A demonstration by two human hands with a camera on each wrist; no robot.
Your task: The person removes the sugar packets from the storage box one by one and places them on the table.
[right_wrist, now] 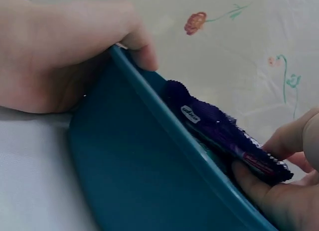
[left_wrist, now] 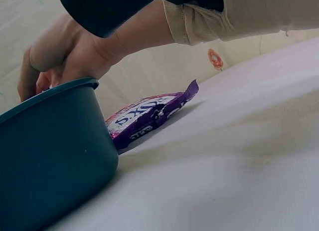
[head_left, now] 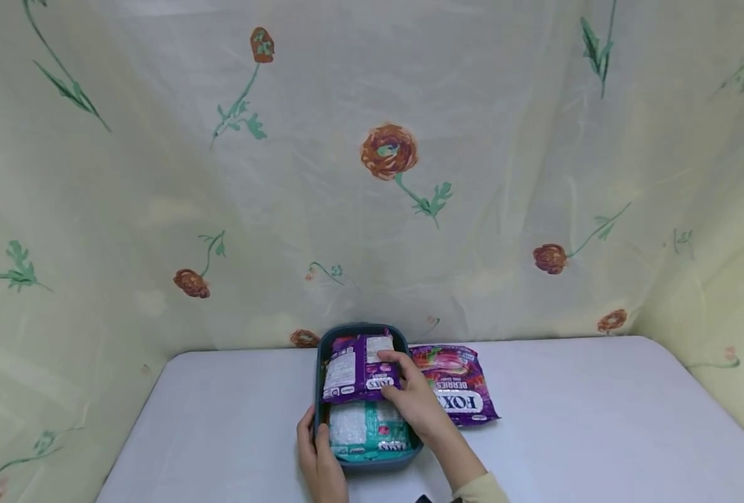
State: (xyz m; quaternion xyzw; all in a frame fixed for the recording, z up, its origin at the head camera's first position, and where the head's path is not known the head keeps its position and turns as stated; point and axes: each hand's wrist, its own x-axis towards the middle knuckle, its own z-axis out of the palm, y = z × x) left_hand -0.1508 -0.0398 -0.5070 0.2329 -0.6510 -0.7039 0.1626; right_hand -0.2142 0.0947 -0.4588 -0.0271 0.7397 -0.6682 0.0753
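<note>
A deep teal plastic bin (head_left: 318,356) stands on the table, its side (left_wrist: 60,156) filling the left of the left wrist view. My left hand (head_left: 323,464) grips its near left rim, thumb hooked over the edge and fingers along the outside wall. In the bin's far half lies a purple candy bag (head_left: 344,374), back label up. My right hand (head_left: 418,402) pinches this bag's right side between thumb and fingers; the right wrist view shows its crimped edge (right_wrist: 214,118) tilted above the rim. A teal candy bag (head_left: 353,429) fills the near half.
Right of the bin, a second purple bag (head_left: 456,384) marked FOX'S Berries lies flat on the white table (head_left: 573,412). A flower-patterned curtain (head_left: 472,279) hangs behind the table's back edge and at both sides. A dark rounded object (left_wrist: 107,11) crosses the top of the left wrist view.
</note>
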